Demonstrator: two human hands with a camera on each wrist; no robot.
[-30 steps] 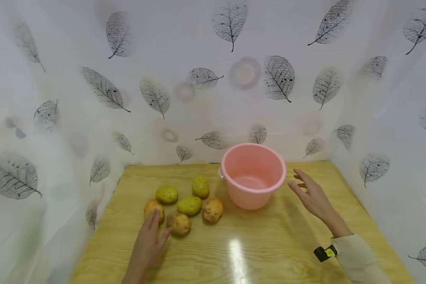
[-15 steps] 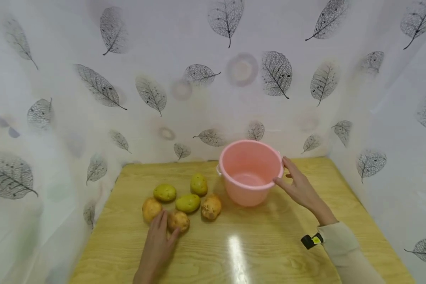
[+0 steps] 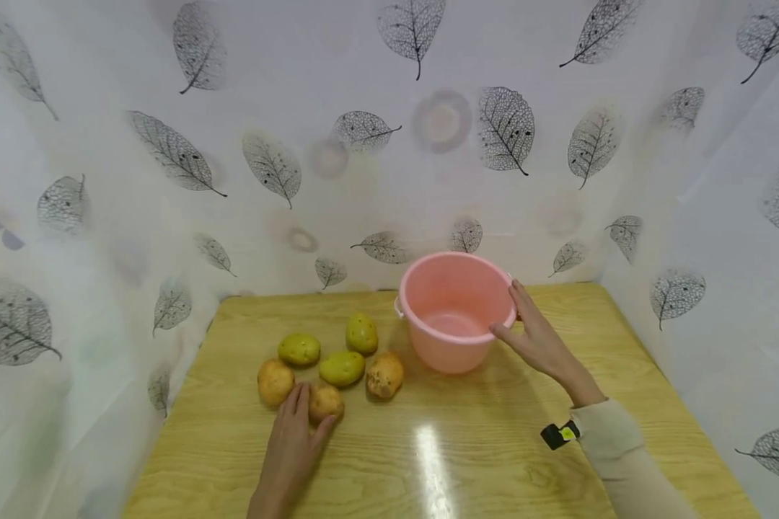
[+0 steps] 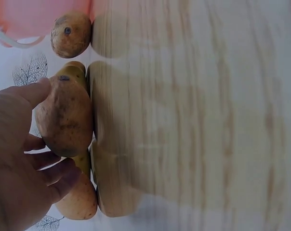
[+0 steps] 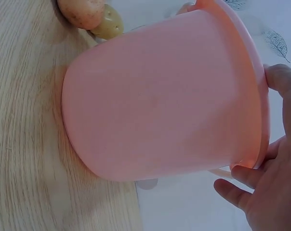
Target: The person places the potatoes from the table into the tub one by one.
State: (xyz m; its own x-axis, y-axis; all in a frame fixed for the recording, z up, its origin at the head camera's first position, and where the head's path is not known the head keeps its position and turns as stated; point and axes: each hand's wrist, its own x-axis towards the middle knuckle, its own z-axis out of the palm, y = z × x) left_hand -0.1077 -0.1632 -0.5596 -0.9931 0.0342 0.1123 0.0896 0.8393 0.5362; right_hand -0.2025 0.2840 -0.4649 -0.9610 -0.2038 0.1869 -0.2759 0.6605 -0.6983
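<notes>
My left hand (image 3: 291, 447) grips a brown potato (image 3: 327, 404) on the table, its fingers at the far left side and the thumb at the near right. In the left wrist view, thumb and fingertips are spread around this potato (image 4: 66, 118). My right hand (image 3: 545, 346) holds the right rim of an upright pink bucket (image 3: 451, 353). In the right wrist view, thumb and fingers are spaced apart along the bucket's rim (image 5: 261, 96). Looking into the bucket from the head view, I see only its bare pink bottom.
Around the gripped potato lie another brown potato (image 3: 275, 382) and three greenish ones, including a green potato (image 3: 342, 368). A third brown potato (image 3: 385, 375) lies beside the bucket. The wooden table (image 3: 493, 447) meets a leaf-patterned curtain (image 3: 279, 166) at back and sides.
My right hand has moved left from beside the bucket onto its rim. My left hand has shifted right, from near the leftmost brown potato to the one beside it.
</notes>
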